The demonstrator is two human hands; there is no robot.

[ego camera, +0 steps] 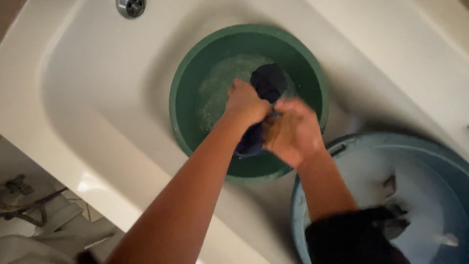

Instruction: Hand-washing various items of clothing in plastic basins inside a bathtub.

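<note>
Both my hands grip a dark navy cloth (267, 82) over a round green basin (185, 122) that stands in a white bathtub. My left hand (244, 103) is closed around the cloth's middle. My right hand (292, 131) is closed on the same cloth just to the right, slightly blurred. One end of the cloth bulges up above my hands; the other end hangs down between my wrists. Soapy, foamy water (217, 93) lies in the basin beneath.
A pale blue basin (430, 161) sits at the lower right, holding water and dark wet cloth (356, 234). The white bathtub (97, 98) has a metal drain fitting (131, 7) at the top. Floor clutter shows past the tub's rim at lower left.
</note>
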